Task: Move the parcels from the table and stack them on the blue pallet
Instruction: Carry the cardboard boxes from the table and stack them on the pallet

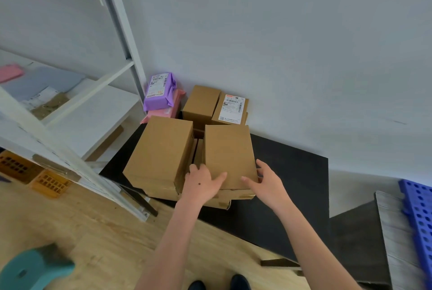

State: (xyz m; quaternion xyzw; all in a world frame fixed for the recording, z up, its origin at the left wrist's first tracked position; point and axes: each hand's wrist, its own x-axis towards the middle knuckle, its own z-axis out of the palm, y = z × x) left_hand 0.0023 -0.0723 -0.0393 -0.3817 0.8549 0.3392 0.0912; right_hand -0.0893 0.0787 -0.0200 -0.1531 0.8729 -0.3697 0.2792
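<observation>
Cardboard parcel [229,154]: tops the near stack on the black table [292,168]. Left hand [203,182] and right hand [264,181] clasp its near corners, thumbs on top. Recommended: lift level and straight up, then carry right to the blue pallet [418,215]. Neighbouring box [161,151] sits just beside; the shelf rack [118,23] crowds the left.

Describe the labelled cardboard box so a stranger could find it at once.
Find the black table against the grey wall. At its far end, the labelled box sits right of a plain box. No other brown box shows a white label.
</observation>
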